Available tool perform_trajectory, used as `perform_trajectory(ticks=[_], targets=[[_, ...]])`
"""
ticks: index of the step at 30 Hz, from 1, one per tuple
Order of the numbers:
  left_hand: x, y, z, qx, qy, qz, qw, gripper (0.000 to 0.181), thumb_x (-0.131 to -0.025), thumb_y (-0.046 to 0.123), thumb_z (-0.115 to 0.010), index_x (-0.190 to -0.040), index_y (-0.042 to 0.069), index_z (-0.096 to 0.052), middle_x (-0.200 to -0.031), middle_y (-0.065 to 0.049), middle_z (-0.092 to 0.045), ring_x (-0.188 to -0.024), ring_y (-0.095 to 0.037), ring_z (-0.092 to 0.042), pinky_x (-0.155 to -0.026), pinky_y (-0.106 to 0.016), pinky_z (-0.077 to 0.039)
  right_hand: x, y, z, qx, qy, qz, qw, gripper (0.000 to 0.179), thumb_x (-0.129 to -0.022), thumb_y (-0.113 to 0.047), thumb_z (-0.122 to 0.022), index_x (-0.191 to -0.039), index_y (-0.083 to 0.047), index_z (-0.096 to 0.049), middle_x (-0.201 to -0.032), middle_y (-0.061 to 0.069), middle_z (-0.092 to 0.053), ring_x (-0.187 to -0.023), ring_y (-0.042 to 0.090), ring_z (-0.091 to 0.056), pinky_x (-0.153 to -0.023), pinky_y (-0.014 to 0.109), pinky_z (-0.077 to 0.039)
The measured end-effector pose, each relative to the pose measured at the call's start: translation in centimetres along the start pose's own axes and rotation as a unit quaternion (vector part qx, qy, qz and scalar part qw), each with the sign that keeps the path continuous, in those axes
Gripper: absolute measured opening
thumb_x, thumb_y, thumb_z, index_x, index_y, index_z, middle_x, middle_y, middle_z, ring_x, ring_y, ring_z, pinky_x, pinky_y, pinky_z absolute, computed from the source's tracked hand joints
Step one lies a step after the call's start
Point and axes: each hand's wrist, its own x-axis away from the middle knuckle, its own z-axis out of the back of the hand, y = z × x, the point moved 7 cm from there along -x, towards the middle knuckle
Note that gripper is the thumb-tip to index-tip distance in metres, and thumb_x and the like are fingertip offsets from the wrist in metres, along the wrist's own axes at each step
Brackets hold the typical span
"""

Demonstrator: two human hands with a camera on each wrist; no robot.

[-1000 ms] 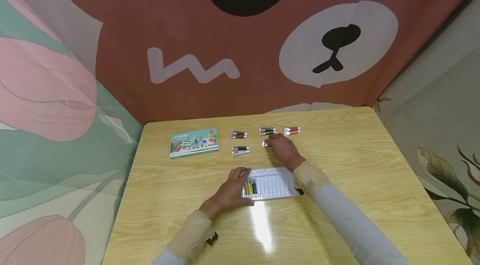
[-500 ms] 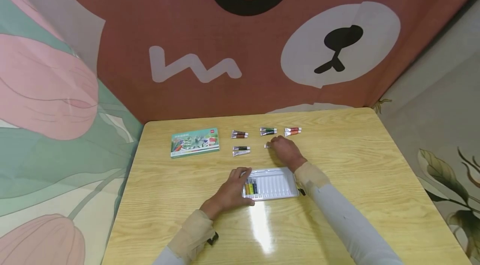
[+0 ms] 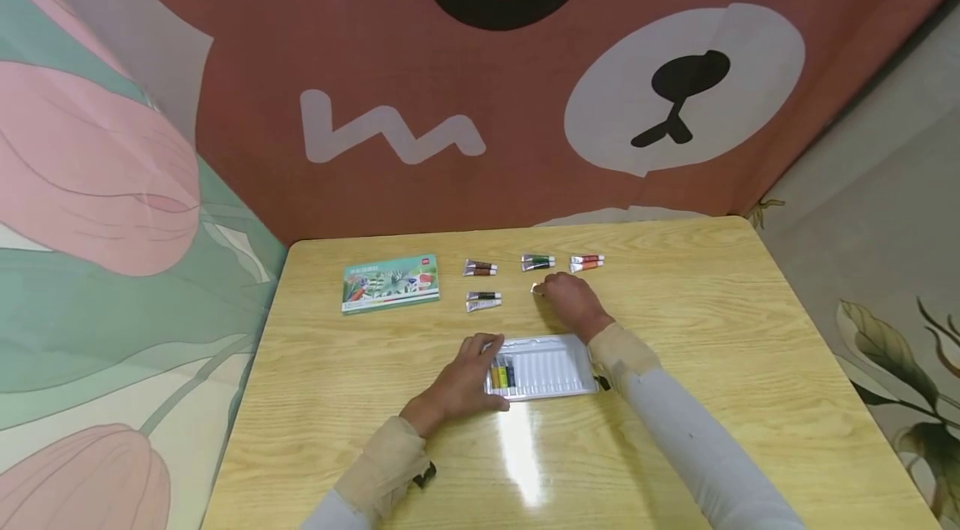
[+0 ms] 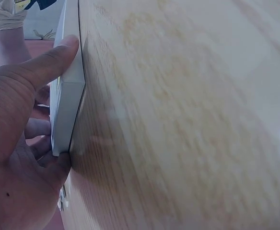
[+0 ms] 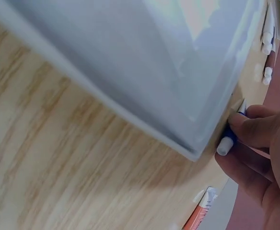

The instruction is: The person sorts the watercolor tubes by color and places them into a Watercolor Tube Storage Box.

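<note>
A white plastic tray [image 3: 555, 363] lies on the wooden table, with several paint tubes [image 3: 501, 375] in slots at its left end. My left hand [image 3: 459, 384] grips that end, thumb on the near side and fingers at the far side. In the left wrist view the thumb presses the tray's wall [image 4: 69, 103]. Beyond the tray, my right hand [image 3: 576, 302] pinches a blue paint tube [image 5: 229, 133] with a white cap between thumb and fingers. The tube is low over the table; whether it touches the wood I cannot tell.
Black and white tubes [image 3: 483, 301] lie left of my right hand. Behind are brown tubes [image 3: 480, 267], green tubes [image 3: 537, 262] and red and orange tubes [image 3: 587, 262]. A green illustrated box [image 3: 391, 284] sits at the back left, before a curtain [image 3: 525, 172].
My right fingers have closed over the blue tube, covering more of it than a second ago. The left hand and tray stay put; the head view shifts slightly.
</note>
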Motion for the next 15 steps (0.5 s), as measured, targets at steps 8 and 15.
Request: perform_trajectory(ticks=[8, 15], targets=[[0.0, 0.0, 0.2, 0.002, 0.003, -0.005, 1.0, 0.111, -0.078, 0.044, -0.088, -0.162, 0.006, -0.027, -0.16, -0.008, -0.035, -0.146, -0.026, -0.034, -0.101, -0.042, -0.053, 0.0, 0.1, 0.6, -0.057, 0.024, -0.038, 0.9974, 0.03, -0.088, 0.009, -0.064, -0.102, -0.012, -0.08, -0.086, 0.01, -0.071, -0.079, 0.025, -0.071, -0.07, 0.04, -0.06], [-0.1, -0.1, 0.0, -0.001, -0.004, -0.004, 1.0, 0.111, -0.078, 0.046, -0.087, -0.162, 0.006, -0.027, -0.16, -0.007, -0.034, -0.146, -0.026, -0.033, -0.1, -0.04, -0.054, 0.9, -2.4, 2.1, -0.138, 0.03, -0.084, 0.9863, 0.026, -0.092, 0.001, -0.071, -0.115, -0.009, -0.078, -0.094, 0.01, -0.073, -0.086, 0.022, -0.071, -0.078, 0.036, -0.061]])
